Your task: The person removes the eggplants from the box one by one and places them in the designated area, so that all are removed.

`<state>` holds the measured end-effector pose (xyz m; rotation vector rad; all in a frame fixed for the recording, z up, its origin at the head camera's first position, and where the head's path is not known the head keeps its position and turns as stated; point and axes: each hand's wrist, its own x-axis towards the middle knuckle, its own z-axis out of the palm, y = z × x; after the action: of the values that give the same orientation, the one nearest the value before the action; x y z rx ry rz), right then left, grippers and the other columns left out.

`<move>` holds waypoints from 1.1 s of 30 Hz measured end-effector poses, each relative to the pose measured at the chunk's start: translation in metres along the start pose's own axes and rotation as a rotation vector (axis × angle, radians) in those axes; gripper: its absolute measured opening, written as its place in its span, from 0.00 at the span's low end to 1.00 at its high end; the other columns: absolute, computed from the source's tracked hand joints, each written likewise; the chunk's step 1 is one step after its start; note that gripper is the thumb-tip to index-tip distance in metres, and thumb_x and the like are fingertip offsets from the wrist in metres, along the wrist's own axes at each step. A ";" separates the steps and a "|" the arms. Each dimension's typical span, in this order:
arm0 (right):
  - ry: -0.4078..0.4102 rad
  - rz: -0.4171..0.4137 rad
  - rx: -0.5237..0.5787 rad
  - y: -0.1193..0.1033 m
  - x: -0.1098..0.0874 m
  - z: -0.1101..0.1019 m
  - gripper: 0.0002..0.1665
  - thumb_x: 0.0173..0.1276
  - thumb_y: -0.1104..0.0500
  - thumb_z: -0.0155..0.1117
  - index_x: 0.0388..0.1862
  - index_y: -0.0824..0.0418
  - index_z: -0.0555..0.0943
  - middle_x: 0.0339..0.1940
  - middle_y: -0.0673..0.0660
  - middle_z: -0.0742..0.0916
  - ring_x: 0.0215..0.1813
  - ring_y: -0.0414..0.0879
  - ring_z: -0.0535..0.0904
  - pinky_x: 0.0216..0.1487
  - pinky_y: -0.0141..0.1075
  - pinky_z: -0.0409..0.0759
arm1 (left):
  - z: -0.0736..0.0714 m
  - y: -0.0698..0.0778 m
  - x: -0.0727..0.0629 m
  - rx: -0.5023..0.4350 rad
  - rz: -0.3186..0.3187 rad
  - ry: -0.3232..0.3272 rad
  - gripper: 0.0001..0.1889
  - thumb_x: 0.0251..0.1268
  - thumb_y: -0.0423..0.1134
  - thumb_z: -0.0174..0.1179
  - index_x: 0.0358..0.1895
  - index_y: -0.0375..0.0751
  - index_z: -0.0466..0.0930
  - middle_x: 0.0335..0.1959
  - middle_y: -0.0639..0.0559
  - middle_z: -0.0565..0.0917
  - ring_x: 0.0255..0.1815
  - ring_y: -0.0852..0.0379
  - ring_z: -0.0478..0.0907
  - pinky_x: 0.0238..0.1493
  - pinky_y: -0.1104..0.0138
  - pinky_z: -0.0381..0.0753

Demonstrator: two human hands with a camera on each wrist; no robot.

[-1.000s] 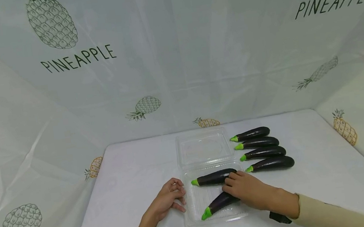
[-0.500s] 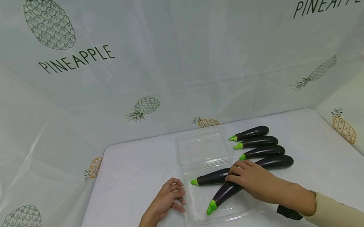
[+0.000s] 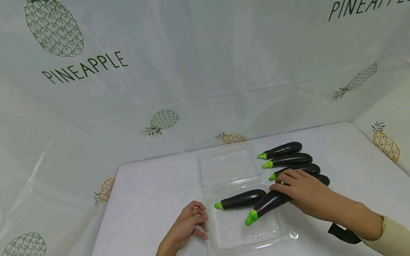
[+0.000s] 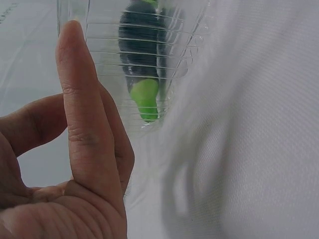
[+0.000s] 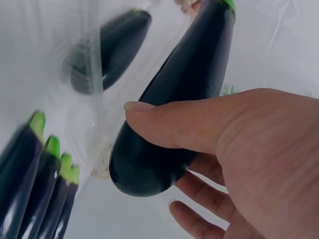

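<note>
My right hand (image 3: 309,194) grips a dark purple eggplant (image 3: 271,201) with a bright green stem end. The eggplant is tilted, its stem pointing down-left over the right part of a clear plastic clamshell box (image 3: 237,231). In the right wrist view, the thumb lies across the eggplant's body (image 5: 189,74) and the other fingers are behind it. Another eggplant (image 3: 241,200) lies along the back of the box's base. Beside the box's left edge is my left hand (image 3: 189,223), fingers loosely bent and holding nothing; whether they touch the plastic I cannot tell.
Several more eggplants (image 3: 284,150) lie in a row right of the box, the nearest partly hidden by my right hand. The box's lid (image 3: 227,168) lies open toward the back of the white table (image 3: 158,189). A pineapple-print curtain (image 3: 196,60) encloses the table.
My right hand has moved right and slightly back with the eggplant, away from the middle of the box toward the row. My left hand has stayed in place.
</note>
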<state>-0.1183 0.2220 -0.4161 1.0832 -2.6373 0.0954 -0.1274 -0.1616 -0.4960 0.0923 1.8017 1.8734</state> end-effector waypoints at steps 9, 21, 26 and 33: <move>0.094 0.034 -0.017 0.022 -0.020 -0.003 0.37 0.39 0.69 0.90 0.52 0.55 0.87 0.48 0.52 0.86 0.54 0.56 0.82 0.53 0.55 0.86 | 0.000 0.000 -0.001 -0.009 0.005 -0.010 0.13 0.74 0.27 0.56 0.55 0.32 0.65 0.36 0.50 0.74 0.29 0.56 0.78 0.25 0.65 0.89; 0.062 0.152 0.015 0.052 -0.048 -0.007 0.40 0.37 0.72 0.90 0.54 0.58 0.86 0.50 0.56 0.86 0.54 0.61 0.82 0.50 0.60 0.84 | -0.001 0.000 0.001 -0.005 -0.003 -0.002 0.13 0.72 0.26 0.55 0.55 0.30 0.65 0.35 0.49 0.74 0.28 0.55 0.78 0.25 0.66 0.89; 0.062 0.185 0.024 0.062 -0.060 -0.005 0.41 0.36 0.73 0.90 0.54 0.58 0.86 0.50 0.58 0.86 0.54 0.63 0.82 0.49 0.61 0.84 | -0.001 0.000 0.002 -0.007 -0.010 0.003 0.13 0.72 0.25 0.55 0.55 0.30 0.65 0.35 0.49 0.75 0.28 0.56 0.78 0.24 0.65 0.89; 0.063 0.201 0.018 0.072 -0.074 0.001 0.41 0.35 0.73 0.89 0.53 0.59 0.86 0.48 0.58 0.86 0.52 0.62 0.82 0.47 0.60 0.85 | -0.001 -0.002 0.003 -0.010 -0.008 0.000 0.14 0.73 0.26 0.55 0.56 0.29 0.65 0.35 0.49 0.75 0.29 0.56 0.78 0.25 0.65 0.89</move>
<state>-0.1192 0.3236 -0.4353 0.8030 -2.6851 0.1923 -0.1298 -0.1611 -0.4989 0.0813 1.7906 1.8768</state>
